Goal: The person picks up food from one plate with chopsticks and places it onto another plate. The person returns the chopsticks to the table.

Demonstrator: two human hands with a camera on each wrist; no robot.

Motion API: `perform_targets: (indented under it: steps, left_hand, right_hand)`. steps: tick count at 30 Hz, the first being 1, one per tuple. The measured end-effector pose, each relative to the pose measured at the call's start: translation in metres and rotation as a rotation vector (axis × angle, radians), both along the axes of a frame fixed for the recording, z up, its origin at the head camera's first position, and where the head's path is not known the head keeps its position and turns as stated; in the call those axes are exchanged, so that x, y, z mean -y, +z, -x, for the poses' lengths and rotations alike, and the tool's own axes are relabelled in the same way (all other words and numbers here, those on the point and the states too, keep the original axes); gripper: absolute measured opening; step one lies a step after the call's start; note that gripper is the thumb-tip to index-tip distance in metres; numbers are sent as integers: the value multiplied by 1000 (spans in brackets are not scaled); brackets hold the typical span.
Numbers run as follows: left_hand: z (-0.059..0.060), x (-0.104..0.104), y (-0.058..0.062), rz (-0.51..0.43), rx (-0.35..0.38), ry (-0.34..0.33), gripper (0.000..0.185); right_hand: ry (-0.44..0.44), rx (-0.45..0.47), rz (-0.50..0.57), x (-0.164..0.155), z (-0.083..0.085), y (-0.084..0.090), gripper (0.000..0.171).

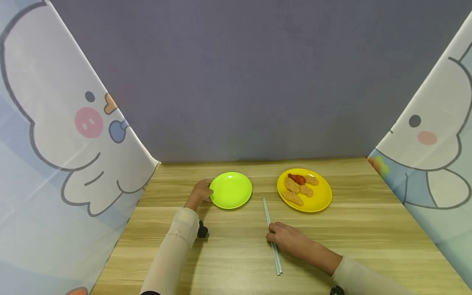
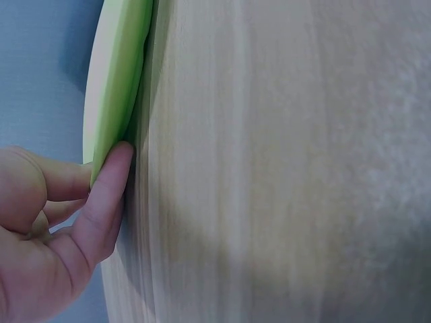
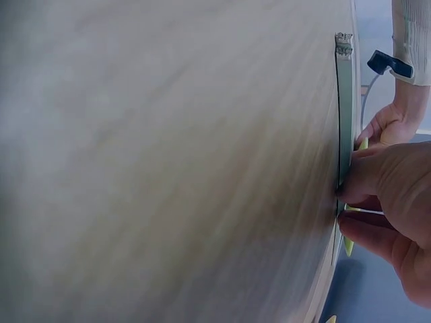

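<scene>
At the left edge of a lime-green plate [image 1: 231, 190], my left hand [image 1: 200, 191] pinches the rim. The left wrist view shows the plate rim [image 2: 111, 94] between the thumb and fingers, just above or on the tabletop. My right hand [image 1: 291, 239] holds a pair of metal chopsticks [image 1: 277, 262] near their middle, with thumb and fingertips on either side. In the right wrist view the chopsticks [image 3: 345, 101] lie along the table, their ends side by side. Nothing is visible on the green plate's surface.
A yellow plate [image 1: 321, 200] stands at the back right, holding a reddish drumstick [image 1: 297, 179] and several breaded pieces [image 1: 293, 198]. Behind the wooden table [image 1: 228, 262] rises a grey panel [image 1: 250, 82]. Cartoon-printed sheets [image 1: 48, 143] flank both sides.
</scene>
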State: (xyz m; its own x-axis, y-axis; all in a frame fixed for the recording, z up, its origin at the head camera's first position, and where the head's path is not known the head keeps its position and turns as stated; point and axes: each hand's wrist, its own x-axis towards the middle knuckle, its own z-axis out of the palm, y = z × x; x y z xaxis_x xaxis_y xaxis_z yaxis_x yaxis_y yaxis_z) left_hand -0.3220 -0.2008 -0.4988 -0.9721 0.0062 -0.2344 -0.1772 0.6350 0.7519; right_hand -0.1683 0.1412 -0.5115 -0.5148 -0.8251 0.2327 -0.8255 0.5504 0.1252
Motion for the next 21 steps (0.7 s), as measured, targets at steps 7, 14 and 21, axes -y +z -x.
perform_targets:
  steps: [7, 14, 21]
  left_hand:
    - [-2, 3, 1, 2, 1, 1, 56]
    - [-3, 0, 4, 119, -30, -49, 48]
    - [-5, -8, 11, 251, -72, -71, 32]
  right_hand:
    - [16, 22, 15, -2, 2, 0, 19]
    - [59, 36, 84, -4, 5, -4, 16]
    - [84, 12, 177, -4, 11, -2, 16]
